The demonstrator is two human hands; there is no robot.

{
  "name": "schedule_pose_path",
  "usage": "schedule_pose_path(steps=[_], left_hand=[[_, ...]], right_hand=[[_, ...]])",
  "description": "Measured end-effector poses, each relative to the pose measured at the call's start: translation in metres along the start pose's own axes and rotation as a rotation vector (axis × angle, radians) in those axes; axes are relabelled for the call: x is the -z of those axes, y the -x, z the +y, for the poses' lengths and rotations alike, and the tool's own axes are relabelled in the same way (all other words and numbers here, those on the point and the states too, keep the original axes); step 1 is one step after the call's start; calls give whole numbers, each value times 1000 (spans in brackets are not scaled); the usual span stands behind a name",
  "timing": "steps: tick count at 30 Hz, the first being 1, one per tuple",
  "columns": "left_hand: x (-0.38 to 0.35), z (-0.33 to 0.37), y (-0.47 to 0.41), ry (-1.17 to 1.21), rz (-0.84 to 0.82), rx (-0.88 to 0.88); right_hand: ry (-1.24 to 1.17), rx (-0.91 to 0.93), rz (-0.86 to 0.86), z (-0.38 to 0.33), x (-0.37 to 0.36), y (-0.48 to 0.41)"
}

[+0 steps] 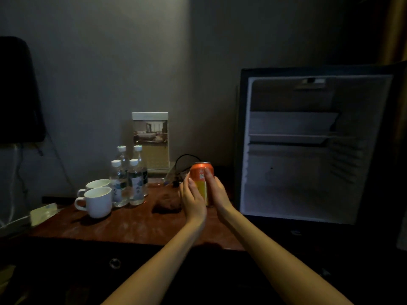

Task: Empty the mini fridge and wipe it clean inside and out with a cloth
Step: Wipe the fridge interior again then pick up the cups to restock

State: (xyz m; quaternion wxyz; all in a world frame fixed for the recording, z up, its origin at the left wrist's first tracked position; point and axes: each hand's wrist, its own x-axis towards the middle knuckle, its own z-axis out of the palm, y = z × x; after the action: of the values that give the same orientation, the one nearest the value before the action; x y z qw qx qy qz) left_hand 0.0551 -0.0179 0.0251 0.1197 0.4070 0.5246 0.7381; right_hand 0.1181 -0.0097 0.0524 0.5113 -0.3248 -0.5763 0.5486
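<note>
Fridge first, since the head view, the only one here, is turned toward it: the mini fridge stands on the right with its inside exposed. Nothing can be made out on its one shelf or on the floor below. By that, the emptying looks all but finished.

The orange can is upright, just left of the fridge and over the table. It is sandwiched between the two hands. The left hand lies flat along its left side and the right hand along its right, fingers straight and pointing up rather than wrapped round. Its base is hidden behind the palms, so I cannot tell whether it already stands on the wood. A two-palm hold like this keeps it steady and vertical, which suits setting it down.

The spot makes sense: four water bottles and two white cups are grouped further left, well apart from the can, leaving the fridge front free for wiping. What seems to be a crumpled brown cloth lies on the table just left of the hands, within easy reach and probably the next thing wanted. The light is dim, so its material is a guess.
</note>
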Motion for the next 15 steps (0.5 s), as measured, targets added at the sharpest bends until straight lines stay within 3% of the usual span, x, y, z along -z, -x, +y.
schedule_pose_path(steps=[10, 15], left_hand=[[-89, 33, 28, 185, -140, -58], [-129, 39, 31, 150, -307, -105]], right_hand=[[-27, 13, 81, -41, 92, 6], [-98, 3, 151, -51, 139, -4]])
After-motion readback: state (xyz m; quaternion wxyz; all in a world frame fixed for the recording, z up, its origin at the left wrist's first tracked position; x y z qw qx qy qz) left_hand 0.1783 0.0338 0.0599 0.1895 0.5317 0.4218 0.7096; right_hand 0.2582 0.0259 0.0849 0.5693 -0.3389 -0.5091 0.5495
